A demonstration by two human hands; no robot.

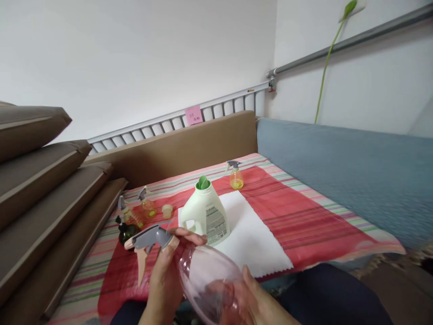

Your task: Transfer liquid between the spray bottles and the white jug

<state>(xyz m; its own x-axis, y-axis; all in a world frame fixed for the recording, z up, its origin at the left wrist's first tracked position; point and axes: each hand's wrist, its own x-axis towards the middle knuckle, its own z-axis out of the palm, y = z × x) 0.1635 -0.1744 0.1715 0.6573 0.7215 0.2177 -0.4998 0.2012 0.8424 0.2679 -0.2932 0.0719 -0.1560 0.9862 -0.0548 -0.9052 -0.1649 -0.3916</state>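
Pink spray bottle (209, 259): clear and rounded, held tilted low before you, nearer than the detergent jug (194, 212); its grey-and-peach trigger head (154, 235) points left.
Left hand (165, 268): grasping the bottle's neck, fingers and thumb about the collar (175, 243).
Right hand (260, 298): wrapped around the lower body, some fingers showing through the plastic.
Collar step: you appear to be steadying or turning the trigger head; whether it is tightening or loosening, I cannot tell.
Next move: it seems to call for a firm right-hand hold on the smooth body while your left works the collar.
Jug: pale green, upright on a white cloth (260, 243), mouth uncapped around a green spout (203, 183).
Round cap (167, 211): lying on the red cloth (280, 216), left of the jug.
Yellow-filled spray bottle (237, 180): standing farther back, right of the jug.
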